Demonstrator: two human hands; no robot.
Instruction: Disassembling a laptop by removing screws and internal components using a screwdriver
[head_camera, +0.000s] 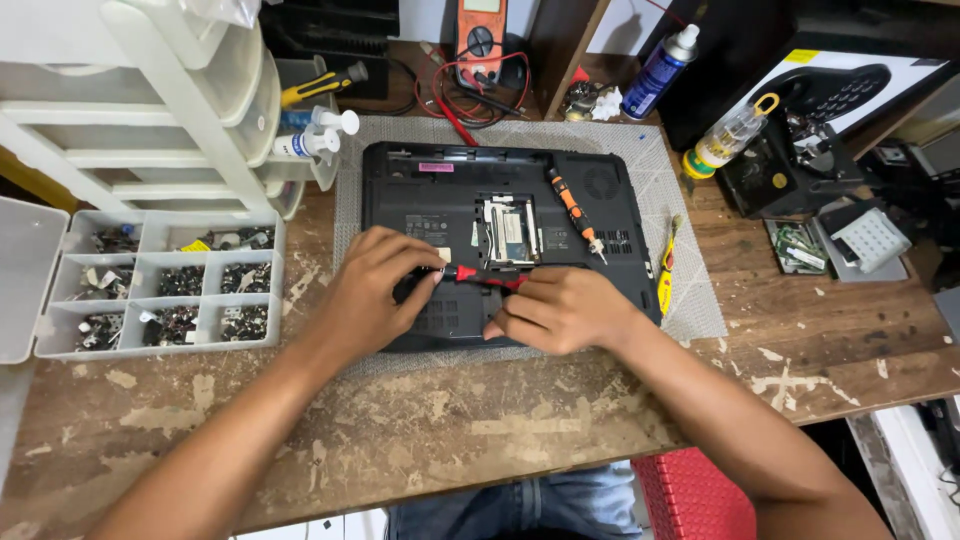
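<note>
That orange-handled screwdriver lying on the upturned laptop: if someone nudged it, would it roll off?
The orange-handled screwdriver looks round and slim, so it would probably roll a little. The laptop underside seems flat and level, which should slow it. It looks stiff and light, likely easy to lift with two fingers.

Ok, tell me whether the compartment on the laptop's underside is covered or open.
Open: the compartment in the upturned laptop shows bare metal parts and no cover.

Laptop lies on mat, mid-counter; parts tray to its left; screwdriver rests on laptop; multimeter behind.
</note>
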